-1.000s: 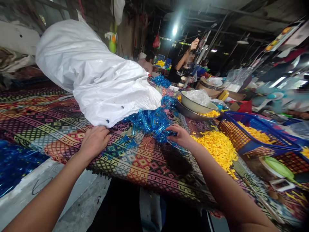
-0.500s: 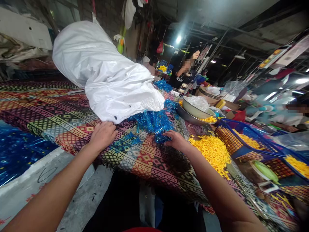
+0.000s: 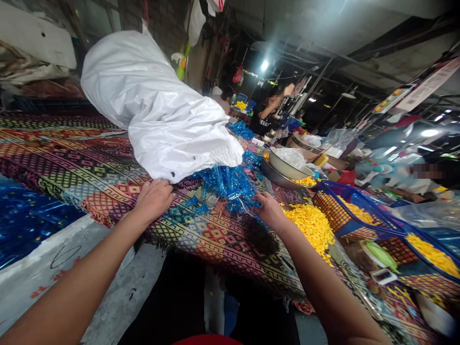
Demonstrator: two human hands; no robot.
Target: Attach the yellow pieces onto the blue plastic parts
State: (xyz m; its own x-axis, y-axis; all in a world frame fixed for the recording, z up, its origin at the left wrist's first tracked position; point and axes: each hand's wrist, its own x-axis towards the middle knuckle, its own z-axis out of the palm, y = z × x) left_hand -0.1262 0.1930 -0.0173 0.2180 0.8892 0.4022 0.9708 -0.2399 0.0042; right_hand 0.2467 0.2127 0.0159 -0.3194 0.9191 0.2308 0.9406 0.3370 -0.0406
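White sack (image 3: 172, 115), blue pieces (image 3: 224, 182), multicoloured diamond-patterned cloth (image 3: 215, 233)

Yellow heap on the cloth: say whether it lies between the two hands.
No, the yellow heap lies outside that gap, to the right of the right hand.

Passable lane is the near strip of patterned cloth (image 3: 215, 247) between left hand (image 3: 155, 200) and right hand (image 3: 269, 210), on the near side of the blue plastic pieces (image 3: 230, 182). Ahead of the left hand the bulky white sack (image 3: 161, 105) blocks; clearance under its lower edge is hard to judge from here. Rightward, the yellow pile (image 3: 312, 230) crowds the right forearm (image 3: 309, 268), with bowls (image 3: 283, 165) and blue basket (image 3: 327, 207) beyond.
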